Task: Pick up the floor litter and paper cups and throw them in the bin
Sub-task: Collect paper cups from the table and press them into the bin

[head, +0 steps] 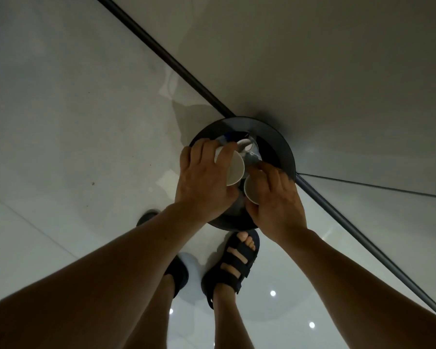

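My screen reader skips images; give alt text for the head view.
Looking down, the left hand and right hand each hold a white paper cup, left cup and right cup, over an open black bin. Sandalled feet stand on glossy floor.

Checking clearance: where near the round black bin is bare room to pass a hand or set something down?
Bare: glossy pale floor tiles left of the round black bin, up to the dark skirting strip. Crowded: the bin mouth, where the left hand grips the larger white paper cup and the right hand the smaller white paper cup.
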The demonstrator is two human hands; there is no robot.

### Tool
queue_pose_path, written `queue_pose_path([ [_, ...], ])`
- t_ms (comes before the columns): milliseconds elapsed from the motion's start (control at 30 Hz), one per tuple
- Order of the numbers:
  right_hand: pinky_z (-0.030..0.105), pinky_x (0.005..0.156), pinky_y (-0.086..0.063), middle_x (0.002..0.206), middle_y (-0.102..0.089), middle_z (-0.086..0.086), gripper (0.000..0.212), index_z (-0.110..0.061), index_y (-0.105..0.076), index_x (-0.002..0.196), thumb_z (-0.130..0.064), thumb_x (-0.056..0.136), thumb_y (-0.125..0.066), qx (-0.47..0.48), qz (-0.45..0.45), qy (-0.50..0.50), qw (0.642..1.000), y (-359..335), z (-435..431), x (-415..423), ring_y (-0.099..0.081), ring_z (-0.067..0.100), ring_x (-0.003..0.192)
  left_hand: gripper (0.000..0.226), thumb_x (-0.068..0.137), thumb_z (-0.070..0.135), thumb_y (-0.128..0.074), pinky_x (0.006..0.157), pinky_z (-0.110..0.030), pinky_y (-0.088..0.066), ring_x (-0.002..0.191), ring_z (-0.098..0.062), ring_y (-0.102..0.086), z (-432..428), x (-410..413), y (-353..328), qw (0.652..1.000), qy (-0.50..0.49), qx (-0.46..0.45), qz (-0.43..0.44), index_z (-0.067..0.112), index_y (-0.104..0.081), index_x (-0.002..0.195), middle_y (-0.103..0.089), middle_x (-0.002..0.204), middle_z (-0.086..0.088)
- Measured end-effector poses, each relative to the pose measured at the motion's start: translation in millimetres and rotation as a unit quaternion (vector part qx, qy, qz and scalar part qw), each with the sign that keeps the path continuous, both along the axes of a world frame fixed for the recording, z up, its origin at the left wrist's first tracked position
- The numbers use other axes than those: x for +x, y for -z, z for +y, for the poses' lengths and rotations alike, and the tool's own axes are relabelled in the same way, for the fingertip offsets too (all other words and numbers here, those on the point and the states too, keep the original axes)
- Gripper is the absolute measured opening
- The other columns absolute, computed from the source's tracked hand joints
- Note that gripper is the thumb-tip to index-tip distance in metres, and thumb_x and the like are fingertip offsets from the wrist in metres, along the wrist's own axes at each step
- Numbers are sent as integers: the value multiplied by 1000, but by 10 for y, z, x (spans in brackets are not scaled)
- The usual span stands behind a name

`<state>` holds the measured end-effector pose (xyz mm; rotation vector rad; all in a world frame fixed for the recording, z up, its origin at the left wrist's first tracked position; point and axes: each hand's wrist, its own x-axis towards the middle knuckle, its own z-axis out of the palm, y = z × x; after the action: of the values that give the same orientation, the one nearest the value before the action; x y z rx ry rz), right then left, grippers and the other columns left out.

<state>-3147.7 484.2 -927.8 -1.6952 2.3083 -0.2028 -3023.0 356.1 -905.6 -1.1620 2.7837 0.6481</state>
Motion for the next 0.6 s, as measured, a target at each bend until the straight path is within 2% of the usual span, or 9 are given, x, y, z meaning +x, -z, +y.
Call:
queue_pose_path([
  [133, 48, 114, -27, 138, -52, 16, 59, -9, -49, 138, -34, 87, -66, 33, 47, 6, 998, 66, 4, 25, -46, 35, 131, 77, 62, 37, -77, 95, -46, -39, 116, -34, -48, 9, 52, 5, 999, 18, -22, -22, 13, -51, 130, -54, 124, -15],
  [200, 49, 118, -15, 148, -44, 14, 65, -11, -42, 144, -40, 89, -60, 61, 56, 13, 996, 89, 0, 28, -35, 33, 140, 76, 62, 39, -75, 94, -46, -39, 115, -34, -49, 2, 68, 16, 999, 18, -32, -22, 13, -51, 129, -55, 123, -15],
  [333, 48, 120, -3, 159, -26, 11, 74, -13, -29, 152, -47, 91, -54, 78, 62, 10, 995, 133, 16, 14, -18, 28, 149, 77, 67, 43, -67, 99, -46, -35, 125, -34, -42, -71, 88, 80, 999, -3, -47, -20, 14, -47, 135, -49, 131, -13],
  [400, 47, 120, 1, 161, -20, 10, 76, -14, -24, 153, -50, 92, -51, 81, 65, 4, 995, 146, 20, 8, -12, 26, 150, 82, 70, 46, -63, 105, -49, -31, 137, -36, -30, -96, 90, 132, 999, 2, -46, -25, 13, -40, 141, -39, 144, -14],
  [467, 47, 120, 2, 162, -16, 10, 75, -14, -22, 154, -54, 94, -44, 86, 75, 2, 993, 151, 22, 6, -8, 25, 151, 89, 74, 52, -57, 111, -53, -23, 144, -37, -15, -83, 101, 194, 996, 48, -52, -45, 13, -28, 148, -24, 155, -16],
  [600, 48, 121, 1, 163, -10, 8, 73, -14, -19, 154, -57, 97, -35, 79, 85, 2, 993, 186, 39, 9, -3, 23, 151, 98, 80, 71, -34, 115, -54, -6, 147, -34, 4, -68, 134, 315, 991, 85, -67, -80, 14, -7, 154, 0, 160, -17],
])
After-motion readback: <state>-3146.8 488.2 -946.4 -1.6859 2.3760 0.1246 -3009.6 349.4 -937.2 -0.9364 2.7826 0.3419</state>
